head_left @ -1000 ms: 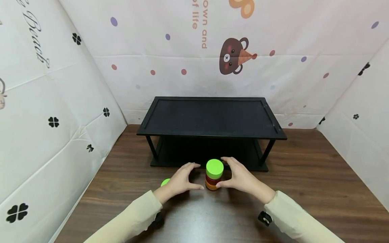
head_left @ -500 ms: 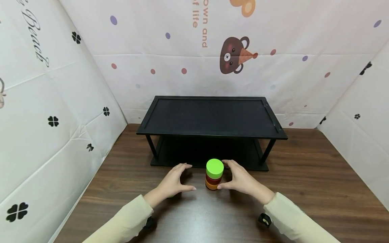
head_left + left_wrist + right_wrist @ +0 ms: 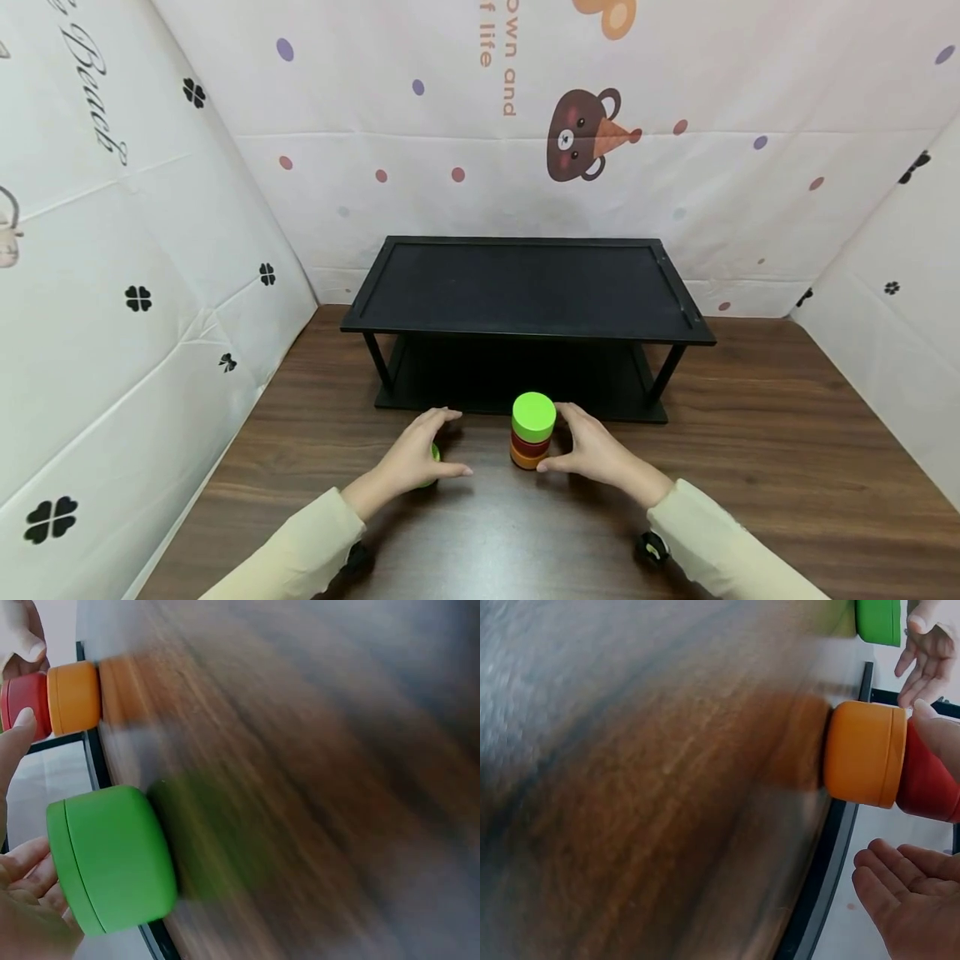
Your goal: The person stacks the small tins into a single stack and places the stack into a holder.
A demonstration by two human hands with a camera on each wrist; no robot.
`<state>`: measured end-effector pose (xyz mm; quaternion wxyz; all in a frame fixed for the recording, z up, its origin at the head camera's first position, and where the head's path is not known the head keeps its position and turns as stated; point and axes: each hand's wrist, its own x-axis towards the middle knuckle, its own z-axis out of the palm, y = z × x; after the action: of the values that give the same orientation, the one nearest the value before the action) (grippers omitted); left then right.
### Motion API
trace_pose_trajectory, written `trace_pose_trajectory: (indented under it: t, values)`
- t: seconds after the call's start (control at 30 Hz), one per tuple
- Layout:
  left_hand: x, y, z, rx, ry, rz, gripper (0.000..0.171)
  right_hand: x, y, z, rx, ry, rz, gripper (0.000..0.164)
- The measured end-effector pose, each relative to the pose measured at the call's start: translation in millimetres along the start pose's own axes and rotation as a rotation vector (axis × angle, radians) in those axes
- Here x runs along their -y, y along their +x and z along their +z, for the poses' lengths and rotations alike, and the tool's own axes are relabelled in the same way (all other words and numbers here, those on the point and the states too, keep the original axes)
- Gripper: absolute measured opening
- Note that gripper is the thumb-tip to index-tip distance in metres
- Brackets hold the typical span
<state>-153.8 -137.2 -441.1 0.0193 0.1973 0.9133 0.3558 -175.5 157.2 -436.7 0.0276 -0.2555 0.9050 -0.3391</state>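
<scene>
A stack of round lidded containers stands upright before the rack: an orange one (image 3: 527, 460) at the bottom, a red one (image 3: 930, 776) in the middle, a bright green one (image 3: 533, 417) on top. My right hand (image 3: 594, 446) is beside the stack's right side, thumb overlapping the red container in the right wrist view, its fingers spread and apart from it. To the left, another green container (image 3: 116, 859) stands on the table, mostly hidden by my left hand (image 3: 408, 457) in the head view. That hand's thumb and fingers are spread around it, holding nothing.
A black two-tier rack (image 3: 525, 287) stands behind the stack, its lower shelf (image 3: 450, 375) close to the containers. The brown wooden table (image 3: 765, 467) runs up to white printed cloth walls (image 3: 187, 217) at the back and sides.
My left hand has moved left, away from the stack, and its spread fingers are now around the separate green container. My right hand stays beside the stack, its fingers slightly lower.
</scene>
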Motion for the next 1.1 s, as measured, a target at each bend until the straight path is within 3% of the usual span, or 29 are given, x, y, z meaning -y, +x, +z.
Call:
trace_pose_trajectory:
  t: [0.67, 1.1]
  values:
    - [18.2, -19.1, -7.4, -0.039, 0.015, -0.061, 0.080, -5.9, 3.3, 12.4, 0.050, 0.049, -0.004, 0.086]
    - [24.8, -25.0, -11.4, -0.034, 0.059, -0.062, 0.082, -8.0, 5.9, 17.0, 0.064, 0.065, -0.024, 0.082]
